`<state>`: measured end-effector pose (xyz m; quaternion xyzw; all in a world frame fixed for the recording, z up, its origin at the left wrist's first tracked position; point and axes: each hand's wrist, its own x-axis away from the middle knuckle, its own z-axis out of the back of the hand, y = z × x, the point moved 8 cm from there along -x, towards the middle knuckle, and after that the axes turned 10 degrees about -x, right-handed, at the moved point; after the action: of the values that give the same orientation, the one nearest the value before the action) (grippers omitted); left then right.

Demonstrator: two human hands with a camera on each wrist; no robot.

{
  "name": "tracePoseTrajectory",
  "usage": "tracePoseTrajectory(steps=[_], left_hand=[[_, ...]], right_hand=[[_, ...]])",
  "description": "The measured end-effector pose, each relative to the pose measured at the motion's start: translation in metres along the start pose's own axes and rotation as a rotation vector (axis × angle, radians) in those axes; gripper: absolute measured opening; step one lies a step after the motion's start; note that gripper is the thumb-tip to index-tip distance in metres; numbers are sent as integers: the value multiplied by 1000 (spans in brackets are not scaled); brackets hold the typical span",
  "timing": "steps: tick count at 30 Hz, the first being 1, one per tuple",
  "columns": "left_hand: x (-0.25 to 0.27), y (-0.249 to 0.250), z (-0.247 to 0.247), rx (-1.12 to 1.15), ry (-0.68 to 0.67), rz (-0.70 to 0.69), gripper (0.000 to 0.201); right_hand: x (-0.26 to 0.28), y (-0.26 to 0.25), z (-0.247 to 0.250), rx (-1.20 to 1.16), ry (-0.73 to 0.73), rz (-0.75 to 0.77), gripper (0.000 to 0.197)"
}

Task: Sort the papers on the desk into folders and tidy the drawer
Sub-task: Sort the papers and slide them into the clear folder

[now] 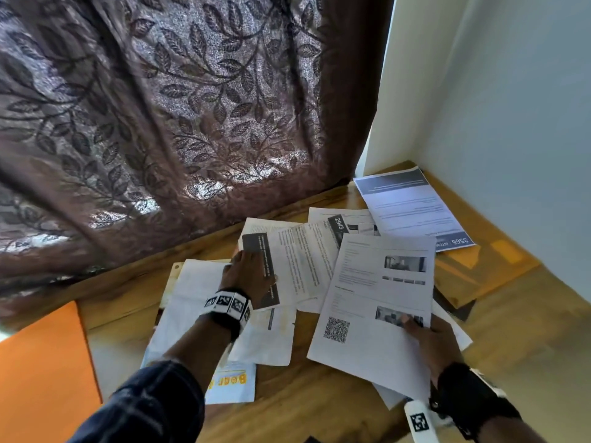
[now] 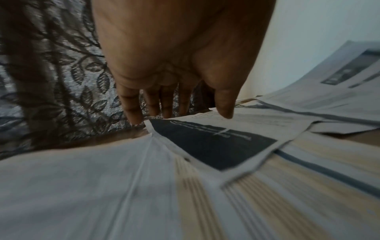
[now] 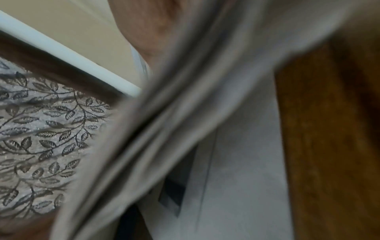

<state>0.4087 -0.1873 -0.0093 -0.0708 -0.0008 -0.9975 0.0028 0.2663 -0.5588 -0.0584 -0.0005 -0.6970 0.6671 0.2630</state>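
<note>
Right hand [image 1: 430, 342] pinches QR-code sheet [image 1: 371, 302]; left hand [image 1: 248, 271] lies flat, fingers straight, on dark-banded sheet [image 1: 281, 270]. Paper light, limp, slippery: best gripped at an edge.

We see a wooden desk [image 1: 319, 401] carrying scattered printed papers [image 1: 297, 263], an orange folder [image 1: 41, 362] at its left edge, and brown envelopes [image 1: 479, 266] far right.

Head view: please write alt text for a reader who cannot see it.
Two hands work over loose printed papers on a wooden desk: the left hand rests on a dark-banded sheet, and the right hand holds a QR-code page. An orange folder lies at left.
</note>
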Motion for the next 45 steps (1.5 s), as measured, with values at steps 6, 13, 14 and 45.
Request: tracePoseTrajectory(steps=[6, 13, 14, 45], left_hand=[[-51, 35, 7, -83, -38, -146, 72], [-108, 56, -9, -59, -113, -198, 85], [-114, 57, -9, -65, -116, -197, 89], [-127, 40, 41, 356, -108, -380, 22]], right_hand=[[3, 0, -1, 37, -12, -58, 12], [4, 1, 0, 71, -6, -89, 12], [3, 3, 0, 73, -4, -96, 12], [1, -1, -2, 52, -11, -109, 13]])
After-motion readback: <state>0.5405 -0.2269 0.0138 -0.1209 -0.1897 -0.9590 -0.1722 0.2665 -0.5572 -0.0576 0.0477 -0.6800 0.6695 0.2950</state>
